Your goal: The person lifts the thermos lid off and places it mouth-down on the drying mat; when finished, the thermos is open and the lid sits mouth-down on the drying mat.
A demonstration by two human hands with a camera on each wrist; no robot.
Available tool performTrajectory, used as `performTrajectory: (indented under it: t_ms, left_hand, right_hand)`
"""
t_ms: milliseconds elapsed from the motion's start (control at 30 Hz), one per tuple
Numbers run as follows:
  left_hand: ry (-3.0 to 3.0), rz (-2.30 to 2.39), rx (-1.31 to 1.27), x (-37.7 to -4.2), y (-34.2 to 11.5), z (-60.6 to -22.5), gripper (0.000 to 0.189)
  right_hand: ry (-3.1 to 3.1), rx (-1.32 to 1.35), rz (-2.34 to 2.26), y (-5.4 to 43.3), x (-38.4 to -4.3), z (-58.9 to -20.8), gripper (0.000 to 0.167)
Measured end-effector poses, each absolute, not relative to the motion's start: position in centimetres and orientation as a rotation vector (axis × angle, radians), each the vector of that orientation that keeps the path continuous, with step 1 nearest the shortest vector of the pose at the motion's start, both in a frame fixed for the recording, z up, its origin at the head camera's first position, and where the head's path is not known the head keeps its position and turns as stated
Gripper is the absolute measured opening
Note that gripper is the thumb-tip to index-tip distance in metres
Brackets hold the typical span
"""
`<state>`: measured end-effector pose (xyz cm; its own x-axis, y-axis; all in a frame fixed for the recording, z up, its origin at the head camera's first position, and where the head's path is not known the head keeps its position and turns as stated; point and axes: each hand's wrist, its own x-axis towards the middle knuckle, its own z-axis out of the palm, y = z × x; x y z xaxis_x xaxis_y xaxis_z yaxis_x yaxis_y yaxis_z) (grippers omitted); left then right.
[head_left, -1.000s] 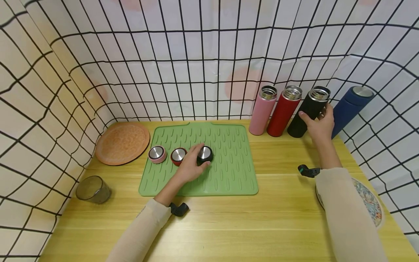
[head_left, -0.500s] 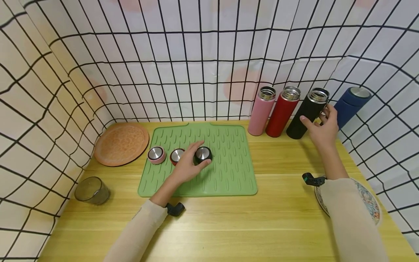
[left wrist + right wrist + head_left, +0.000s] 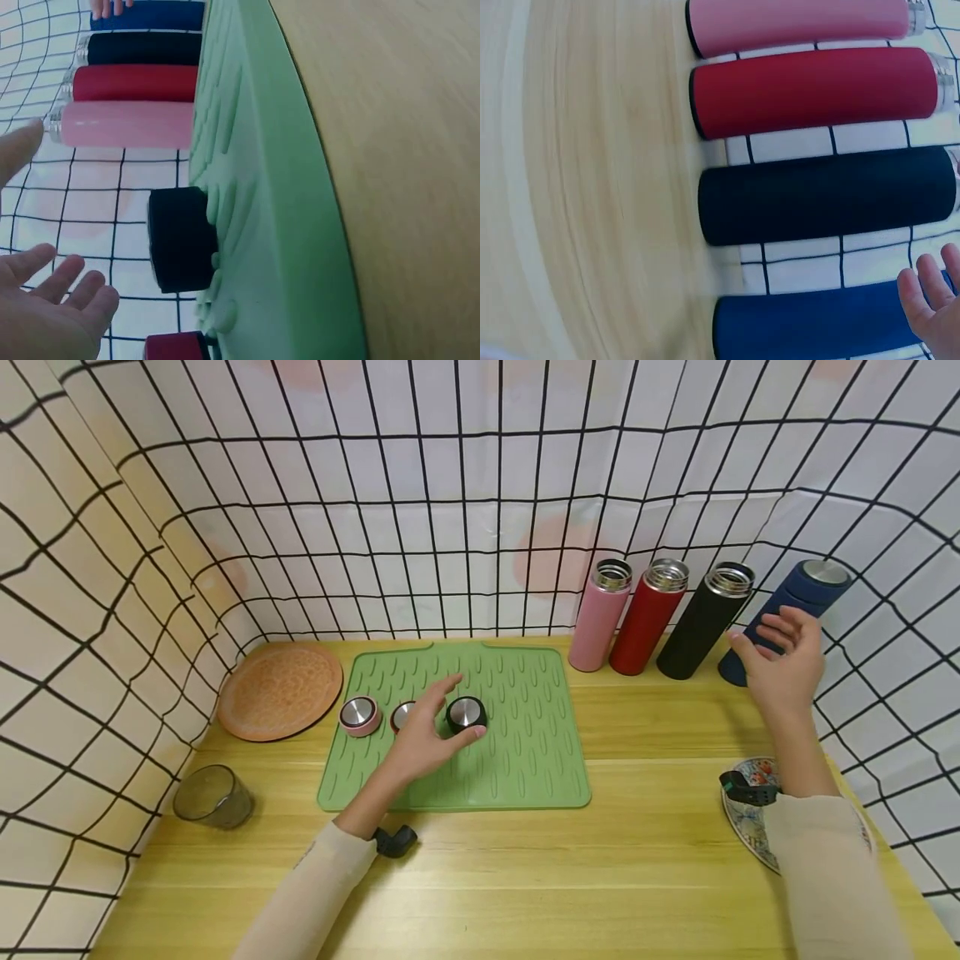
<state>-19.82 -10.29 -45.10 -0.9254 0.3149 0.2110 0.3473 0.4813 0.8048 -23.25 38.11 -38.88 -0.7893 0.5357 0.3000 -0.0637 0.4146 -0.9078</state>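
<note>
My left hand (image 3: 420,739) hovers over the green mat (image 3: 525,777), thumb and fingers spread beside a black lid (image 3: 467,716). In the left wrist view the black lid (image 3: 182,240) sits on the mat, apart from the fingers. A red lid (image 3: 403,715), partly covered by that hand, and a pink lid (image 3: 360,716) lie to its left. My right hand (image 3: 787,672) is in front of the blue thermos (image 3: 806,589), which still has its lid on. Its fingers are loosely bent and hold nothing; contact is unclear. Left of it stand lidless black (image 3: 701,627), red (image 3: 647,622) and pink (image 3: 598,620) thermoses.
A round orange-brown placemat (image 3: 281,691) lies at the back left, with a tinted glass (image 3: 215,797) nearer the front. Under the right forearm lies a patterned plate (image 3: 750,827). White gridded cloth (image 3: 450,527) closes off the back and sides of the wooden table (image 3: 540,877).
My right hand has let go of the black thermos and moved right to the blue one. My left hand has drawn slightly left, off the black lid.
</note>
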Motion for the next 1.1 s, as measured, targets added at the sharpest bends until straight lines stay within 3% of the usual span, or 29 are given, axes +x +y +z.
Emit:
performTrajectory:
  t_ms: [600,900,1100]
  left_hand:
    - [-2.558,-1.533,-0.637,-20.3,-9.9,-44.6,0.09]
    - [-2.558,-1.561,-0.637,-20.6,-9.2,-44.4,0.087]
    - [-2.536,-1.574,-0.685,-20.7,-8.5,-44.0,0.086]
  right_hand:
    - [-2.129,-0.726,1.347,42.6,-23.1,-40.1,0.083]
    - [-2.285,-0.715,1.447,44.1,-24.6,-40.7,0.1]
    - [-2.296,-0.663,1.499,44.8,-25.8,-40.7,0.096]
